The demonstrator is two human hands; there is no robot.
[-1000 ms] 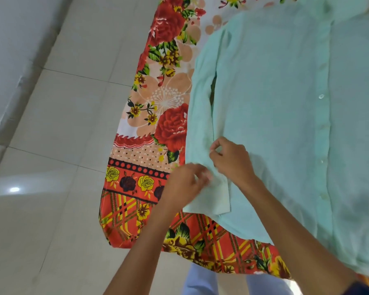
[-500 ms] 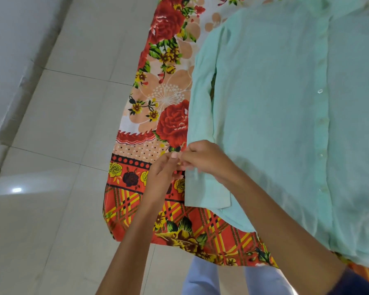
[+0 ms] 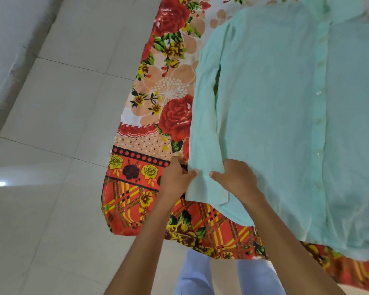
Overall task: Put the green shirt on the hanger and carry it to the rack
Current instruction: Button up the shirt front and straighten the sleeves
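Note:
The pale green shirt (image 3: 275, 116) lies flat, front up and buttoned, on a flowered sheet. Its left sleeve runs down the shirt's left side to the cuff near the bed's front edge. My left hand (image 3: 176, 177) pinches the cuff's left edge, thumb on top. My right hand (image 3: 235, 177) grips the cuff's right side, with the thumb on the cloth. No hanger or rack shows in the view.
The flowered bedsheet (image 3: 149, 162) in red, orange and yellow hangs over the bed's corner at the front left. Pale floor tiles (image 3: 51, 124) spread to the left, with a white wall base (image 3: 6, 50) at the far left. My light trouser legs show below.
My hands came together over the sleeve's cuff, then spread apart to its two edges. The cuff now lies flatter and lower between them.

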